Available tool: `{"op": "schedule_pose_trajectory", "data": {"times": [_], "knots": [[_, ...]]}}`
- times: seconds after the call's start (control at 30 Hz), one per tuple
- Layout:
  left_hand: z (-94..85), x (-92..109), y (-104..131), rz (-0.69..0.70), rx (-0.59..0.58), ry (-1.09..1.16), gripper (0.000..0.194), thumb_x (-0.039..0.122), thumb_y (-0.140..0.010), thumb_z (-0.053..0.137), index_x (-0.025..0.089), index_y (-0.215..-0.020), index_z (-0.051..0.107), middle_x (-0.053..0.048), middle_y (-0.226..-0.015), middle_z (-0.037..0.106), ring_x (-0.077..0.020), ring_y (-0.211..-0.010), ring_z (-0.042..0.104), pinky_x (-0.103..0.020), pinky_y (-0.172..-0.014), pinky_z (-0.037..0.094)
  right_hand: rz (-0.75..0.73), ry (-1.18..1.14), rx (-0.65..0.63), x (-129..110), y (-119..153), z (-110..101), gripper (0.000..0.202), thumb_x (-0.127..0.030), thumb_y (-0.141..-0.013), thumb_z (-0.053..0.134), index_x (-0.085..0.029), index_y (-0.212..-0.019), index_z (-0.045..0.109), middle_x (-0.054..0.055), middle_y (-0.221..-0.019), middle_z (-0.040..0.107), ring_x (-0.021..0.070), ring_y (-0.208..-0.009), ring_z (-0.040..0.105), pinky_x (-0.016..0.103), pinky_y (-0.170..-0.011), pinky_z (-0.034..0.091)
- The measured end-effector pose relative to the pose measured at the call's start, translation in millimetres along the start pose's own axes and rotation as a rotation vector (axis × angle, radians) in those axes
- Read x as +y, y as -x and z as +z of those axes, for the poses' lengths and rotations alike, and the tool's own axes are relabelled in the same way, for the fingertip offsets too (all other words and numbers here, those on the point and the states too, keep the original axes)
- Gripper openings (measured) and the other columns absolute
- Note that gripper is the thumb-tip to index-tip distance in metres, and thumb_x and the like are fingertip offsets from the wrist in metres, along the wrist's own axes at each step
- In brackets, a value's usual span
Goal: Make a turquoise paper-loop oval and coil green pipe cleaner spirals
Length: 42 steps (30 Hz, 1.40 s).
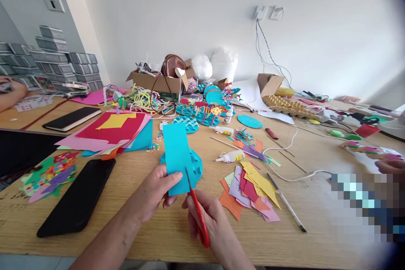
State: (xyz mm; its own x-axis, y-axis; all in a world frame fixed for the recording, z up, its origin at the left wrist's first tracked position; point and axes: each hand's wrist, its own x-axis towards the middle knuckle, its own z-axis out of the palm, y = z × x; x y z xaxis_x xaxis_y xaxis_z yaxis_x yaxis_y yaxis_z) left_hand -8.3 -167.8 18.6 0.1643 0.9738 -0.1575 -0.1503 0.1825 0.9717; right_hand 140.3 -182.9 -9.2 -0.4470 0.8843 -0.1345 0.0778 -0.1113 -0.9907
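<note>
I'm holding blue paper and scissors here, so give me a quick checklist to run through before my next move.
1. Left hand gripping the blue paper: ok.
2. Right hand holding the scissors by the handles: ok.
3. Left thumb well away from the blades: not ok, it's right beside them.
4. Blue shape behind the paper out of the blades' reach: cannot tell.
5. Phone apart from the scissors: ok.

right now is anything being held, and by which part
Left hand: turquoise paper strip, by its lower left edge. Right hand: red-handled scissors, by the handles.
</note>
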Motion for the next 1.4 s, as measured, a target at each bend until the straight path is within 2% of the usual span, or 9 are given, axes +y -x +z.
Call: {"op": "schedule_pose_trajectory", "data": {"times": [0.3,0.5,0.73,1.1,1.4], "knots": [[-4.0,1.4,0.8,0.007,0.045,-0.035,0.029,0.043,-0.075,0.057,0.017,-0.066,0.047,0.007,-0.046,0.044,-0.0053,-0.037,0.038,-0.014,-0.033,0.029,0.004,0.004,0.022,1.6,-2.7,2.8,0.046,-0.061,-0.078,0.044,-0.018,-0.061,0.042,-0.008,-0.043,0.035,0.0043,-0.033,0.034,0.016,-0.032,0.022],[-5.3,4.6,-2.7,0.073,0.128,-0.025,0.031,0.045,-0.074,0.058,0.017,-0.067,0.048,0.007,-0.048,0.042,-0.0063,-0.041,0.038,-0.015,-0.034,0.031,0.016,-0.012,0.016,1.9,-2.2,3.2,0.043,-0.058,-0.078,0.048,-0.017,-0.063,0.047,-0.008,-0.043,0.035,0.0042,-0.032,0.035,0.016,-0.032,0.023],[-3.3,-0.7,-4.1,0.025,0.155,-0.038,0.032,0.046,-0.072,0.059,0.017,-0.067,0.049,0.005,-0.047,0.046,-0.0073,-0.040,0.041,-0.016,-0.034,0.030,0.026,-0.030,0.005,1.3,-1.1,3.5,0.043,-0.056,-0.079,0.047,-0.015,-0.071,0.055,-0.008,-0.043,0.040,0.0052,-0.034,0.039,0.016,-0.034,0.027],[-4.2,1.2,-4.9,0.022,0.136,-0.113,0.035,0.049,-0.071,0.057,0.017,-0.062,0.045,0.006,-0.044,0.045,-0.0064,-0.038,0.040,-0.016,-0.034,0.029,0.075,-0.034,-0.047,2.6,-1.1,-1.0,0.045,-0.056,-0.083,0.041,-0.014,-0.079,0.057,-0.006,-0.042,0.046,0.0061,-0.035,0.040,0.017,-0.037,0.027],[-9.8,4.1,-4.9,-0.002,0.035,-0.075,0.036,0.049,-0.071,0.060,0.017,-0.061,0.045,0.006,-0.043,0.045,-0.0049,-0.035,0.036,-0.015,-0.031,0.023,0.068,-0.038,-0.050,-0.5,-2.3,-4.1,0.043,-0.056,-0.082,0.042,-0.014,-0.077,0.054,-0.006,-0.044,0.046,0.0066,-0.038,0.043,0.018,-0.039,0.030]]}}
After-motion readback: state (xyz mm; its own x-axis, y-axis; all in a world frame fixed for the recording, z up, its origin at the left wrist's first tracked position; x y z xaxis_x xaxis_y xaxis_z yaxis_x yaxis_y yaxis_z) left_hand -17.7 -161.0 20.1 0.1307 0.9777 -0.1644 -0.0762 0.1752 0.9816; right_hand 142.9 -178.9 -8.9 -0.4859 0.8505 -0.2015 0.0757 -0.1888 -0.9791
